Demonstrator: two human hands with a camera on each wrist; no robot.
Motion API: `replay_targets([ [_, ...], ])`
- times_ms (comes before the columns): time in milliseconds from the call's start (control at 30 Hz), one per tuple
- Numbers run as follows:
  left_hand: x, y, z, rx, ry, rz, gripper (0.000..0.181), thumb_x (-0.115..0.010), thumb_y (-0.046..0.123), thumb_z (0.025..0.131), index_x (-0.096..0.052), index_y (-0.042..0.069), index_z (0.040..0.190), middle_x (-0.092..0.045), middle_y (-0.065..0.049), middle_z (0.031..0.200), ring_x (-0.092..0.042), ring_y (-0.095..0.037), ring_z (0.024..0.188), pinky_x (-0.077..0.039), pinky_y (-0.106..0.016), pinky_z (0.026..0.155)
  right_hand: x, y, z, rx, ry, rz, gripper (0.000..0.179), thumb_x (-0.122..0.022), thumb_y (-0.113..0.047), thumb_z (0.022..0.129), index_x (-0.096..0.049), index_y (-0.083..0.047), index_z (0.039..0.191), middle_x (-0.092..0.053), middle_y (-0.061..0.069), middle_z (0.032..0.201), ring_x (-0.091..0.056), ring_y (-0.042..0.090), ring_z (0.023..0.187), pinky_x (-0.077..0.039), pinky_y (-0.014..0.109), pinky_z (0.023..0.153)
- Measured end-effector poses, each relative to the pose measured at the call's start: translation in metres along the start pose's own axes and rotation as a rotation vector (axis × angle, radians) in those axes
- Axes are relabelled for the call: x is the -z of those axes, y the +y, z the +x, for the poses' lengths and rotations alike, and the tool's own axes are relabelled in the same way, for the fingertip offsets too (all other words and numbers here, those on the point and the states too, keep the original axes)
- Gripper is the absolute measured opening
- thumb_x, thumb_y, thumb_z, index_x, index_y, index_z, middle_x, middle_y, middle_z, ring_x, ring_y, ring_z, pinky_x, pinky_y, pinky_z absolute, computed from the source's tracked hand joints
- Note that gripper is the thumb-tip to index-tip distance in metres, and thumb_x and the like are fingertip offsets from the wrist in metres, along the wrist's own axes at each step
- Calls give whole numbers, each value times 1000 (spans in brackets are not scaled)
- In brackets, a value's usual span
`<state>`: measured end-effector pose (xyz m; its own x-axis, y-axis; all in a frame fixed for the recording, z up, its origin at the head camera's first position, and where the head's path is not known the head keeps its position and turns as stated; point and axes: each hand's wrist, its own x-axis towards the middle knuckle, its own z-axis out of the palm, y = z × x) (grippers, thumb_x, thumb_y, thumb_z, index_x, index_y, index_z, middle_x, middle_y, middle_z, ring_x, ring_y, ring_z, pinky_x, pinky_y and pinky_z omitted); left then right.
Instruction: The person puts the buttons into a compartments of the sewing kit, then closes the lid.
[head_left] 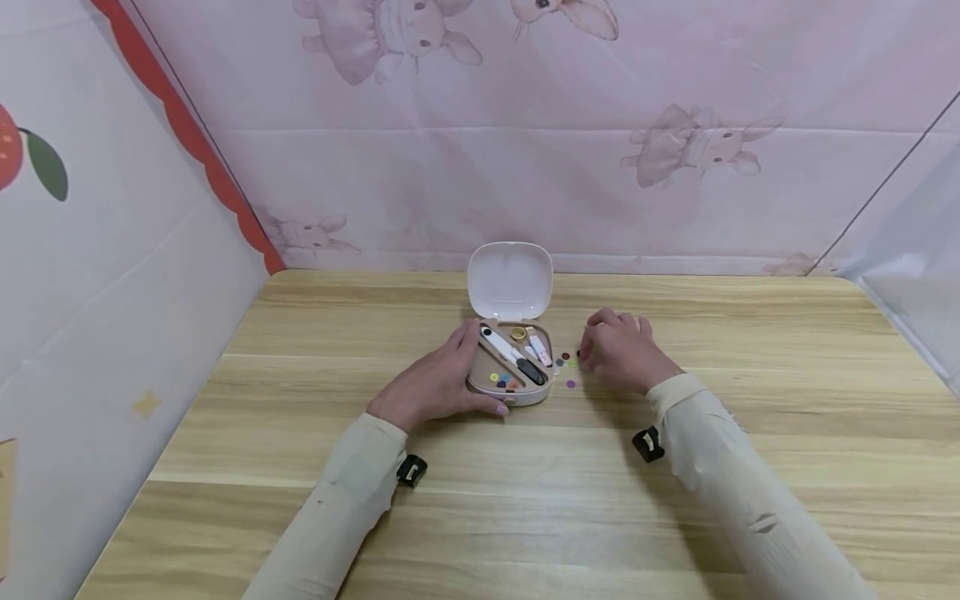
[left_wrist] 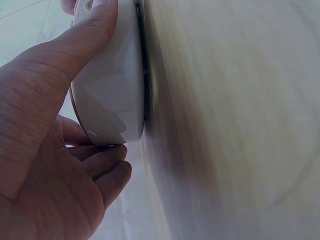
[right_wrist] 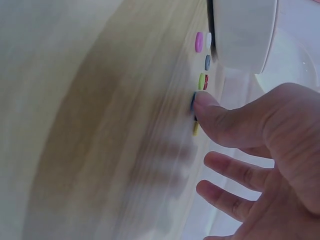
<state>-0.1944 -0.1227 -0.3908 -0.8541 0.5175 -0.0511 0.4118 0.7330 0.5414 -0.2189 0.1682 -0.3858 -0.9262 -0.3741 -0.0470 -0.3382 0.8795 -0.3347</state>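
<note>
My left hand (head_left: 435, 383) grips the left side of a small white sewing-kit box (head_left: 531, 398), thumb along its front and fingers behind. The box's lid (head_left: 510, 279) stands raised. Inside lie a long white-and-black tool (head_left: 513, 355), a gold thimble-like ring (head_left: 518, 333), a small white item with pink marks (head_left: 538, 346) and several coloured buttons (head_left: 505, 378). To the right, my right hand (head_left: 622, 354) reaches down to the table. In the right wrist view its thumb meets a dark blue button (right_wrist: 193, 102); the index fingertip is hidden, so I cannot tell whether they pinch it.
Several loose buttons lie between box and right hand, among them a purple button (head_left: 571, 384) and a yellow button (right_wrist: 195, 128). The wooden table (head_left: 480, 500) ends at a pink rabbit-print cloth (head_left: 480, 167) behind. A white cloth (head_left: 135, 275) hangs at the left.
</note>
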Motion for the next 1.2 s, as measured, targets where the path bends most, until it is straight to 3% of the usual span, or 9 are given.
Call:
replay_targets([
  [467,0,-2,1,-7,-2,-7,134,-83,57,76,9,14,163,-17,-8,166,-31,-24,147,-34,-41,116,2,3,-1,-16,9,14,9,-73,-3,86,-76,-11,86,-54,21,136,-43,51,125,-21,73,104],
  [1200,1,-1,1,-10,2,-6,128,-84,58,75,-2,14,163,-24,-6,161,-38,-21,140,-37,-39,114,1,3,-1,-1,9,-14,8,-75,-5,87,-75,-13,84,-54,19,135,-45,50,123,-18,76,105],
])
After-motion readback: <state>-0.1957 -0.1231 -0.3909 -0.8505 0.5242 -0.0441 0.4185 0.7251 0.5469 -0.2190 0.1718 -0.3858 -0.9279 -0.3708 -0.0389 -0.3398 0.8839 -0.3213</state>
